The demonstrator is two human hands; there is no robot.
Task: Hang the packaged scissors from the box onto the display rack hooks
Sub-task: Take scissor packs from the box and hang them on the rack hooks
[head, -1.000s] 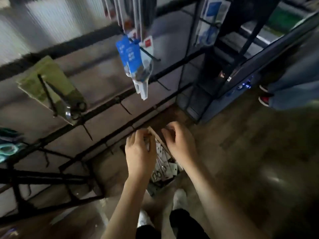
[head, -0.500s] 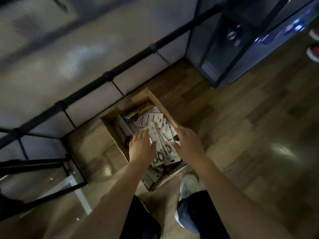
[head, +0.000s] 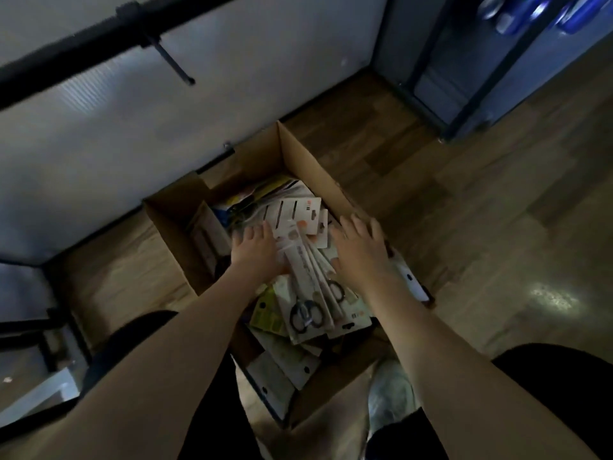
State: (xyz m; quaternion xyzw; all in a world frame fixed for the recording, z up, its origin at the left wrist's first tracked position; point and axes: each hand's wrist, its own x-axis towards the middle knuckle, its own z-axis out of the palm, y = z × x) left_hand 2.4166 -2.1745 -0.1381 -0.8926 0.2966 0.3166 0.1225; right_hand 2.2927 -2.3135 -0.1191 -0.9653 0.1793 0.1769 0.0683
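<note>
We see a cardboard box (head: 300, 157) on wood floor (head: 464, 227); package print unreadable; left hand (head: 255, 249) and right hand (head: 360, 249), grips open, rest on packaged scissors (head: 306, 280).

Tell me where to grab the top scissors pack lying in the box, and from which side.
Probably pinch the top scissors pack at its long, thin card edges, midway along, coming from above. It lies flat and uppermost on the pile in the box, between the left hand and right hand, so both edges seem reachable.

Wooden floor (head: 464, 207), open cardboard box (head: 308, 167) on it, against the wall
</note>
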